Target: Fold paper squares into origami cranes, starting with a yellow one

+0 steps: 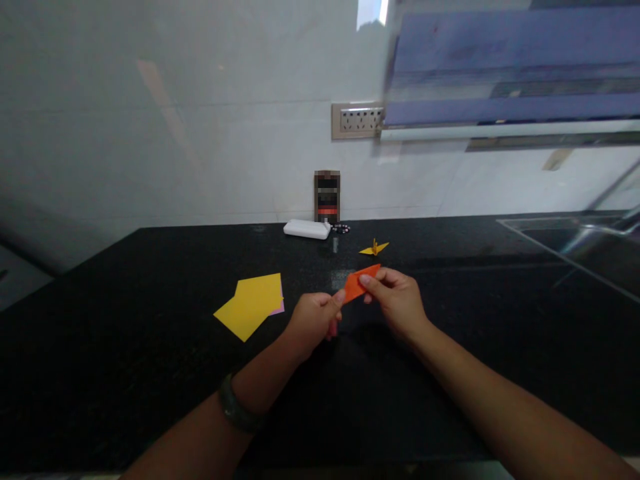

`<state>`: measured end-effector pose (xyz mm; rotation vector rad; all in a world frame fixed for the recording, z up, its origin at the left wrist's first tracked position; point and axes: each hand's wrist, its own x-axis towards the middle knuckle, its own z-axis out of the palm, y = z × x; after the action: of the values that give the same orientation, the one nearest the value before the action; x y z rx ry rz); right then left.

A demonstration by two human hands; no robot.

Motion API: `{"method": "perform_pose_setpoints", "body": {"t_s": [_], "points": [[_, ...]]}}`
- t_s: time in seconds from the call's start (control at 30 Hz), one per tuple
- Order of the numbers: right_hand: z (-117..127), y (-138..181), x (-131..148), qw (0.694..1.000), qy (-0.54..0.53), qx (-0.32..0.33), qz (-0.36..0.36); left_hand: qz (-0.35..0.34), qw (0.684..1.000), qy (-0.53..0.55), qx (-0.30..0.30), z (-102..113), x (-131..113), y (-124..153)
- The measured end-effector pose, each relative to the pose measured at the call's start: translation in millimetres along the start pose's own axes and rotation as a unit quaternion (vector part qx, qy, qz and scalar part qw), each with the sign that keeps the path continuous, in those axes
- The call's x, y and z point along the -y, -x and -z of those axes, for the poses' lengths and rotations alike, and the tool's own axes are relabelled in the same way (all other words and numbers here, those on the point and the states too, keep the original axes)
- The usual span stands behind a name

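Between my two hands, above the counter, is a folded piece of orange paper. My left hand pinches its lower left end between thumb and fingers. The upper right part is gripped by my right hand, with the thumb lying on the face of the paper. Just beyond my right hand stands a folded yellow paper crane with its wings spread. Yellow paper sheets lie overlapping to the left of my left hand, and a pink edge peeks out from under them.
A white power bank lies at the back of the black counter. Behind it a phone-like object, blurred out, leans on the wall, with a beaded strap beside it. A socket panel is on the wall; a sink edge is at right.
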<state>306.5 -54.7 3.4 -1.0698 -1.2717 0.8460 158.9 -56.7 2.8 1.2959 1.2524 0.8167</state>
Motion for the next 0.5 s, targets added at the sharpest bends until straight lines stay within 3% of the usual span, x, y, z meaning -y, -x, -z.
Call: {"method": "perform_pose_setpoints", "body": {"t_s": [0.1, 0.17, 0.23, 0.3, 0.37, 0.5], "points": [[3.2, 1.6, 1.7, 0.970, 0.139, -0.011, 0.198, 0.037, 0.991, 0.123, 0.034, 0.7, -1.2, -2.4], [3.0, 3.5, 0.8, 0.935, 0.201, 0.045, 0.288, 0.036, 0.977, 0.205, 0.043, 1.3, -2.0, -2.9], [1.9, 4.6, -1.5, 0.906, 0.241, 0.107, 0.331, 0.009, 0.966, 0.255, 0.045, 2.2, -1.5, -3.1], [1.0, 4.9, -3.5, 0.890, 0.260, 0.141, 0.347, -0.023, 0.961, 0.269, 0.059, 3.2, 0.4, -3.4], [0.6, 4.8, -4.3, 0.893, 0.257, 0.147, 0.340, -0.044, 0.963, 0.256, 0.076, 3.9, 2.6, -3.9], [-0.2, 5.4, -4.9, 0.947, 0.210, 0.074, 0.232, -0.049, 0.973, 0.214, 0.064, 2.8, 3.8, -3.6]]}}
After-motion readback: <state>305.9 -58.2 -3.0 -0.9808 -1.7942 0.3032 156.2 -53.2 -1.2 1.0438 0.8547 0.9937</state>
